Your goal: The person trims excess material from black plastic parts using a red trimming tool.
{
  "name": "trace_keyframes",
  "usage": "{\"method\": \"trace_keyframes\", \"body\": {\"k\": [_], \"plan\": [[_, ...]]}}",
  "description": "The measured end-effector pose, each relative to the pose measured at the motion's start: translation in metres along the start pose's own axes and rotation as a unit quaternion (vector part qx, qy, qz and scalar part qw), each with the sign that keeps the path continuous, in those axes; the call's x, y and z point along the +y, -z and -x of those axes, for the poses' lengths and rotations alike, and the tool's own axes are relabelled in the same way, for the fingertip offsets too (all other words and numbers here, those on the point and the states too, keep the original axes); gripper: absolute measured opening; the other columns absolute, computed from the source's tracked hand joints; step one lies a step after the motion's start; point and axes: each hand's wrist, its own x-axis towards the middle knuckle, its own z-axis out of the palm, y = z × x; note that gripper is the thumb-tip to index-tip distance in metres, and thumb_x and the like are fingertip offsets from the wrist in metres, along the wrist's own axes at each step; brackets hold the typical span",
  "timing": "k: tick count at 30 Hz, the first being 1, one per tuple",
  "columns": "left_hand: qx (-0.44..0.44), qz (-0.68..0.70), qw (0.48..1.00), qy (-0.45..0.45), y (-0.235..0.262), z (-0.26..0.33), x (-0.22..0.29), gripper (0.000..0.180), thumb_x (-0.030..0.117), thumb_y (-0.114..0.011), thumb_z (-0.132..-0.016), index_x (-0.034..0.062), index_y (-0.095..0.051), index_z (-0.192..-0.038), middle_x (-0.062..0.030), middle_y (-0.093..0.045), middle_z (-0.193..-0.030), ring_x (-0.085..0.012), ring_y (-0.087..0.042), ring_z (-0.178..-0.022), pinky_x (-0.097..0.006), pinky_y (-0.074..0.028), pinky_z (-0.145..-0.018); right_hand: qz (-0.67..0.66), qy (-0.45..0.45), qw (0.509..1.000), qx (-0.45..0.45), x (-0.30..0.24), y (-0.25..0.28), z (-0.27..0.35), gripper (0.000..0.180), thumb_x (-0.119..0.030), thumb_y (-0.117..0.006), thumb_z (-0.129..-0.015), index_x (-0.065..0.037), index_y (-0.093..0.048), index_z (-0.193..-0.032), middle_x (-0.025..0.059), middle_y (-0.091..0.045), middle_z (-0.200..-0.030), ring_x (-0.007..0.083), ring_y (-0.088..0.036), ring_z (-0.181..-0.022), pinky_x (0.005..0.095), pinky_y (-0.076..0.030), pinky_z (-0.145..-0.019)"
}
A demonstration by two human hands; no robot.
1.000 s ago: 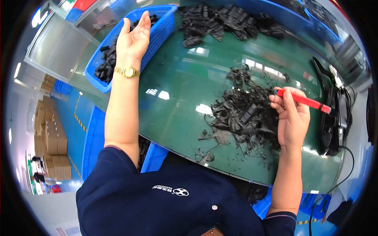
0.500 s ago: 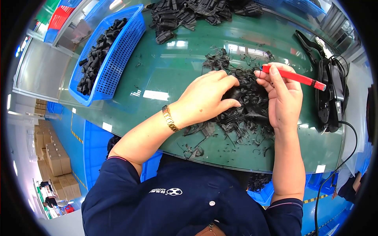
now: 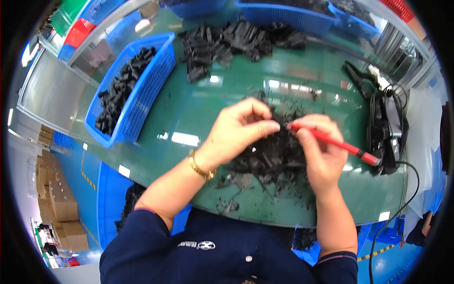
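Note:
My right hand [image 3: 326, 161] grips a slim red tool [image 3: 347, 146] with a black band near its rear end; its front tip points toward my left hand [image 3: 231, 130]. Thumb and fingers of the left hand are drawn together in a pinch close to that tip. Whatever lies in the pinch is hidden and blurred. Both hands hover over a heap of black parts and thin black trimmings [image 3: 269, 163] on the green tabletop [image 3: 189, 111]. A gold bracelet circles the left wrist.
At the left stands a blue basket [image 3: 158, 78] of black parts. More black pieces [image 3: 246, 40] are piled at the back, before further blue baskets [image 3: 288, 16]. A black device with a cord [image 3: 385, 128] lies at the right. Blue bins [image 3: 106, 199] sit below the table's near edge.
The view has tilted up, showing more baskets at the back. My hands have come closer together, the red tool's tip moving to the left fingers. The left fingers have closed into a pinch.

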Motion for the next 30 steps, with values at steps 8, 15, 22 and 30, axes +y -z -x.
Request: {"method": "trace_keyframes", "body": {"k": [8,15,22,30], "plan": [[-0.067,0.06,0.989,-0.118,-0.005,0.012,-0.022,0.013,-0.007,-0.066,-0.082,-0.0004,-0.055,-0.086,-0.0081,-0.055,-0.105,-0.0129,-0.053,-0.091,-0.025,-0.046,-0.077,0.192,0.135,0.972,-0.027,0.012,-0.009,0.005,0.022,0.01,-0.07,-0.073,0.003,-0.063,-0.092,0.0152,-0.065,-0.088,0.0293,-0.065,-0.084,0.0341,-0.054,-0.072],[0.01,0.225,0.973,0.043,0.008,-0.002,-0.027,0.006,0.003,-0.06,-0.09,0.0052,-0.055,-0.094,-0.0103,-0.065,-0.099,-0.02,-0.065,-0.087,-0.034,-0.053,-0.081,-0.02,-0.092,0.995,0.038,0.01,-0.001,-0.005,0.011,0.005,-0.059,-0.088,0.003,-0.06,-0.099,0.0093,-0.064,-0.098,0.0136,-0.061,-0.087,0.0253,-0.047,-0.082],[0.03,0.255,0.965,0.059,0.009,0.003,-0.029,0.01,0.005,-0.064,-0.088,0.0031,-0.056,-0.094,-0.0077,-0.065,-0.09,-0.016,-0.065,-0.082,-0.029,-0.054,-0.075,-0.174,-0.145,0.972,0.066,0.012,-0.003,-0.003,0.011,0.003,-0.059,-0.089,0.003,-0.06,-0.1,0.0127,-0.065,-0.101,0.0204,-0.062,-0.101,0.0318,-0.047,-0.091],[0.022,0.22,0.975,0.038,0.006,0.008,-0.029,0.017,0.007,-0.064,-0.089,0.0024,-0.054,-0.102,-0.0087,-0.065,-0.09,-0.0161,-0.065,-0.077,-0.028,-0.054,-0.071,-0.152,-0.172,0.973,0.017,0.013,-0.003,0.001,0.012,0.004,-0.059,-0.089,0.005,-0.059,-0.1,0.0138,-0.065,-0.102,0.0187,-0.063,-0.096,0.0292,-0.049,-0.088]]}}
